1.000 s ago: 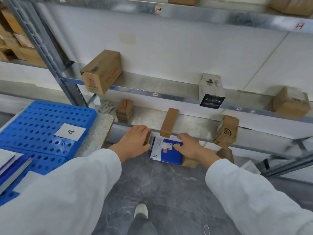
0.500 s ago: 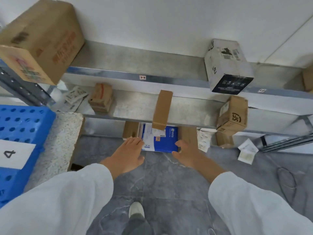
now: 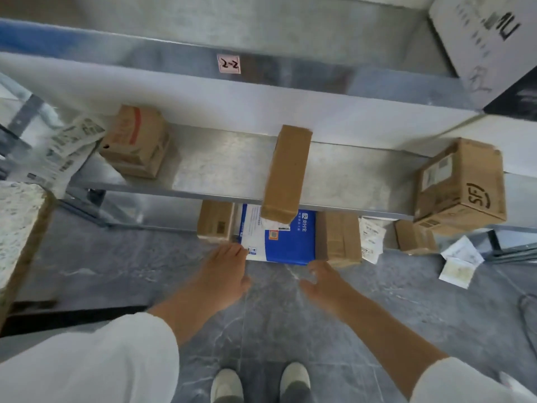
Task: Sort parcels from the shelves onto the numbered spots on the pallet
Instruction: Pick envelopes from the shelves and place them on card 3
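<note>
Reaching low, your left hand point(image 3: 223, 269) is released, fingers straight, fingertips touching the near left corner of the flat blue-and-white parcel point(image 3: 287, 242). Your right hand point(image 3: 322, 279) is also released, fingers spread at the near right corner. Motion blur hides whether it makes contact.

The parcel lies flat at floor level beneath the grey metal shelf point(image 3: 226, 170), and its near edge projects past the shelf's front lip. Side room is tight. A small brown cardboard box point(image 3: 215, 221) sits just beside its left edge, and a taped brown cardboard box point(image 3: 338, 238) touches its right edge. A long narrow brown carton point(image 3: 287, 173) overhangs the shelf lip directly above the parcel and covers part of its label. Open grey marble floor point(image 3: 116, 266) lies toward you.

The shelf also holds a brown box with a red stripe point(image 3: 135, 141) at the left and a brown box printed "SF" point(image 3: 459, 184) at the right edge. The beam above carries a white tag marked "2-2" point(image 3: 229, 64).
</note>
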Demonstrator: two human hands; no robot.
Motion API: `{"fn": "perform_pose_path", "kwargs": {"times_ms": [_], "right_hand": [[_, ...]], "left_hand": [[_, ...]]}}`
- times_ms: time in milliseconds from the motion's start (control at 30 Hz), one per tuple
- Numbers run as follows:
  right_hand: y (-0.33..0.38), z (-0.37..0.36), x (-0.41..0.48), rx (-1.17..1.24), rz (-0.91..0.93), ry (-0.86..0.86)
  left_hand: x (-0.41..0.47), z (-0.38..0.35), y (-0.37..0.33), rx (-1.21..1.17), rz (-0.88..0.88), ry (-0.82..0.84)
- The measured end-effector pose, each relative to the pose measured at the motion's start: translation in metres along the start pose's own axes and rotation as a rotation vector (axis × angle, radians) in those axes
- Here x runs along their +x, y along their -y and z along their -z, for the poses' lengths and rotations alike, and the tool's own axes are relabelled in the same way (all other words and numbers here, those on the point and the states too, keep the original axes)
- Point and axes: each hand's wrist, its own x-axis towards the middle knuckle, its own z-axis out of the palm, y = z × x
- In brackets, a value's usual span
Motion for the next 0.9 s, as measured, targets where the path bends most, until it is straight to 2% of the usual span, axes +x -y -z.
{"fn": "perform_pose_path", "kwargs": {"times_ms": [233,367,467,533,633,700,767,833,900], "right_hand": [[-0.038,-0.062,0.117,-0.063,0.037,0.018],[-0.073,-0.105,0.175,0.064,0.004,0.035],[-0.1,-0.133,0.22,0.132,-0.01,0.118],[-0.114,-0.148,0.253,0.25,-0.047,0.147],[-0.129,-0.17,0.298,0.427,-0.052,0.099],[-0.138,-0.189,0.325,0.505,-0.154,0.076],[-0.146,-0.21,0.345,0.627,-0.301,0.136],[-0.149,-0.225,0.356,0.967,-0.39,0.178],[-0.153,-0.235,0.369,1.355,-0.392,0.044]], "left_hand": [[0.059,-0.089,0.042,-0.045,0.121,-0.011],[0.109,-0.147,0.056,-0.002,0.085,-0.012],[0.161,-0.179,0.064,0.054,0.041,-0.046],[0.198,-0.196,0.066,0.05,0.029,-0.087],[0.243,-0.219,0.07,0.058,-0.018,-0.134],[0.265,-0.236,0.076,0.1,-0.053,-0.154],[0.279,-0.249,0.084,0.133,-0.075,-0.153],[0.288,-0.261,0.092,0.143,-0.089,-0.162],[0.294,-0.268,0.098,0.143,-0.1,-0.175]]}}
